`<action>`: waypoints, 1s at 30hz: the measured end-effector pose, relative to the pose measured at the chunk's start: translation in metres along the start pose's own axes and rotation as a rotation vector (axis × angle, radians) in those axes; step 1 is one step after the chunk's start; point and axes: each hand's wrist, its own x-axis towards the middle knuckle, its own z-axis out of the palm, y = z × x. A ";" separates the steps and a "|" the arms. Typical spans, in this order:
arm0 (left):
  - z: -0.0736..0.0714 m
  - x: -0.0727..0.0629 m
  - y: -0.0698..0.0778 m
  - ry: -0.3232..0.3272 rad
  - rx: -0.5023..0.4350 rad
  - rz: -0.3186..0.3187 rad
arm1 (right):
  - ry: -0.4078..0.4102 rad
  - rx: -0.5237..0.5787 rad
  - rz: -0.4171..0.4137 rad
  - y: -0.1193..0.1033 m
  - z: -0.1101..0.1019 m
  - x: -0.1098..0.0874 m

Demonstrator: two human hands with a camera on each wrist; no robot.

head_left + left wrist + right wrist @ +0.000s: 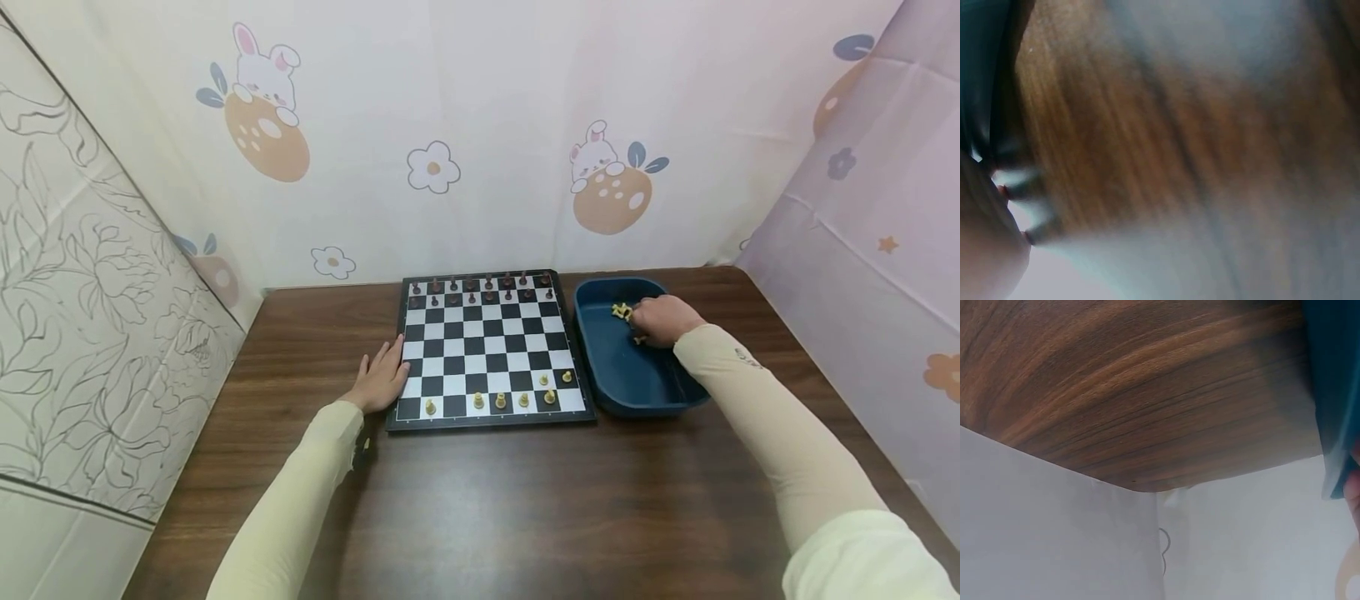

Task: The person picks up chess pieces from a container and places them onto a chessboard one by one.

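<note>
Lengthwise front to back, the blue tray (621, 371)

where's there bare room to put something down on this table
Widest bare patch: the table, bordered by the near edge of the chessboard and both sleeves. The chessboard's middle rows are free between dark pieces and yellow pieces. Crowded: its two far rows, its left edge at the left hand, and the blue tray around the right hand.
</note>
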 end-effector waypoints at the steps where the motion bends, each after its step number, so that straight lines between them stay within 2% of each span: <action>1: 0.000 0.000 0.000 0.000 0.000 -0.002 | -0.003 0.013 0.006 0.000 -0.001 0.000; 5: -0.001 0.001 0.000 -0.002 0.006 0.000 | -0.014 0.045 0.026 0.000 -0.006 0.001; 14: 0.001 0.001 -0.002 0.013 -0.007 0.019 | 0.033 0.052 0.010 -0.004 -0.022 0.004; 23: 0.001 0.000 -0.002 0.009 -0.006 0.022 | 0.119 0.067 -0.060 -0.027 -0.052 0.016; 30: 0.002 0.000 -0.003 0.011 0.004 0.022 | 0.142 0.055 -0.066 -0.047 -0.066 0.030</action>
